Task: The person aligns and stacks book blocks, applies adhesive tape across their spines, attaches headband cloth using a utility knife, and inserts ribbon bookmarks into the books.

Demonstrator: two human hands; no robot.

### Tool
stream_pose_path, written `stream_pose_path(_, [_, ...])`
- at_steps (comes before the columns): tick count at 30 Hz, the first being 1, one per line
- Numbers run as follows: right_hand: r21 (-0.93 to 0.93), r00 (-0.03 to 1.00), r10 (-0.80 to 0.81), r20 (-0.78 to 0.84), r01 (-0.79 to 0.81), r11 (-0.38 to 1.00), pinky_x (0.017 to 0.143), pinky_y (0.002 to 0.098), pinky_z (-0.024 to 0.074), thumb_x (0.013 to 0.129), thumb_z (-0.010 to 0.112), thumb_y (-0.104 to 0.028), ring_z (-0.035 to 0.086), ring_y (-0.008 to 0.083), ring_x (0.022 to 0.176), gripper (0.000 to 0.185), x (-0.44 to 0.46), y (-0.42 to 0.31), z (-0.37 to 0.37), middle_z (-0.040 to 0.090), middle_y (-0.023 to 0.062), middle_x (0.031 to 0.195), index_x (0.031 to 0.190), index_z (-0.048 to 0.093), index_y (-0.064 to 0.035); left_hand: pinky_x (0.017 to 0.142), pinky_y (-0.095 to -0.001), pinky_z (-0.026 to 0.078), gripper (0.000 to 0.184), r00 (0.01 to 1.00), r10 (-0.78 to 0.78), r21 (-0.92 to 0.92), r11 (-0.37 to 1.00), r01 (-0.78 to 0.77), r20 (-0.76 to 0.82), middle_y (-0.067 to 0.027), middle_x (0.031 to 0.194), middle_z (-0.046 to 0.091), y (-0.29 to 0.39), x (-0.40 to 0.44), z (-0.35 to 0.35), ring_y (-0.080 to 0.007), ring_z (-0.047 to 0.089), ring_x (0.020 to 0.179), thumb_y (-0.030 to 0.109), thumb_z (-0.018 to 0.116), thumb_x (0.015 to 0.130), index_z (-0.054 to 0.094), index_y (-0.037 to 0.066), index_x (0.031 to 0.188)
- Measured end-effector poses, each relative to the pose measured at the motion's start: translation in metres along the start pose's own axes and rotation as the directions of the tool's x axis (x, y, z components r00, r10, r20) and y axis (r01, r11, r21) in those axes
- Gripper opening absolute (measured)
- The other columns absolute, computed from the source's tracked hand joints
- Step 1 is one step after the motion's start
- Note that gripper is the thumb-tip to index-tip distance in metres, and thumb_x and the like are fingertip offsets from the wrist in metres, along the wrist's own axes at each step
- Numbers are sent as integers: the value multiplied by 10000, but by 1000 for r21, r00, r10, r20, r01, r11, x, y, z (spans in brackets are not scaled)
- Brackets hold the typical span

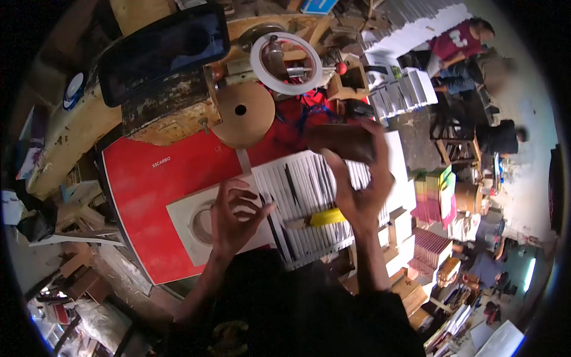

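My right hand [361, 193] grips a dark brown block-like object [345, 141], blurred by motion, above rows of upright white paper booklets [297, 184]. Its thumb and fingers are on the right end of the block. My left hand [235, 219] is loosely curled, fingers apart, with nothing seen in it. It hovers beside the left end of the booklets, over a white board [184, 217]. A roll of tape [202, 225] lies on that board, partly behind the left hand. Among the booklets rests a yellow-handled tool [328, 217].
Beneath lies a red tabletop sheet [137, 196]. At the far side stands a machine with a white ring wheel [285, 62] and a brown disc [244, 116]. A dark panel [166, 53] is at upper left. Stacked booklets [431, 250] and several people are on the right.
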State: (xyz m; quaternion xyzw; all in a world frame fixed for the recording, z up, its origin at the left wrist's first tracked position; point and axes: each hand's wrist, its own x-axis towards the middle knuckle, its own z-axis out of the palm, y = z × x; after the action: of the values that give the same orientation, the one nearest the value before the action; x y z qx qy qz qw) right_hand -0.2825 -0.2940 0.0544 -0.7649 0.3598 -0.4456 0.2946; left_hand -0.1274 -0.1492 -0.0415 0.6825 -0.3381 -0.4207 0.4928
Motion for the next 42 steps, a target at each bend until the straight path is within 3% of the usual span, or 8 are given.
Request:
stream_pose_path(6, [-147,941,55,333,-5,989,858,314,554,828,734,41,722,214,974,507,-16,26,13,718,128,1114,1300,559,-23,673,-312,623,634,995,-93,-98,991,95,25,-161,926,695,-19,10,7,-216,731,790,197,910,718,480,-7,1137])
stream_pose_path(10, [102,995,-96,-10,97,990,831,335,577,836,740,28,721,218,995,568,-21,-9,22,704,136,1152,1348,499,-21,685,-316,616,652,995,-92,-88,992,95,28,-156,920,704,-20,0,4,-218,735,810,217,911,717,478,-7,1149])
stream_pose_path(12, [-255,914,-148,378,256,932,840,343,581,834,734,45,724,224,1004,606,-32,29,38,697,144,1164,1373,462,-8,693,-318,612,659,994,-106,-66,992,108,39,-164,947,705,-19,3,3,-225,737,821,222,907,721,475,-3,1164])
stream_pose_path(18, [-65,980,-193,44,195,979,790,365,573,808,757,-11,720,334,913,572,-29,-4,46,714,169,1040,1337,544,-35,701,-330,612,683,992,-122,-147,981,123,20,-169,971,705,-23,9,5,-231,732,833,224,908,716,463,2,1185])
stream_pose_path(29, [-152,868,-145,474,243,958,939,430,510,786,738,-22,685,321,1035,637,-31,9,65,686,180,1168,1380,509,-36,740,-361,617,755,988,-151,-174,973,154,30,-198,1022,696,-38,4,5,-258,733,893,155,893,710,402,17,1267])
stream_pose_path(32, [67,973,-158,166,149,987,872,337,569,820,745,-3,723,297,1000,596,-27,-22,62,699,164,1126,1361,496,-16,732,-358,611,752,988,-155,-173,972,156,21,-193,1007,702,-23,8,2,-256,736,885,133,882,708,396,14,1269])
stream_pose_path(38, [-122,924,-133,359,187,975,844,353,583,840,725,-21,710,320,1005,626,-37,9,68,674,160,1172,1411,474,-71,732,-347,619,733,968,-244,-550,800,238,64,-178,972,704,-40,6,7,-257,741,842,103,884,718,396,16,1259])
stream_pose_path(42, [679,911,373,173,-385,625,853,384,586,930,660,-56,664,238,1078,549,-45,-3,25,645,108,1200,1422,418,-64,714,-351,637,760,990,-117,-131,983,126,75,-215,1090,662,-31,-4,7,-257,741,825,169,868,769,348,-1,1296])
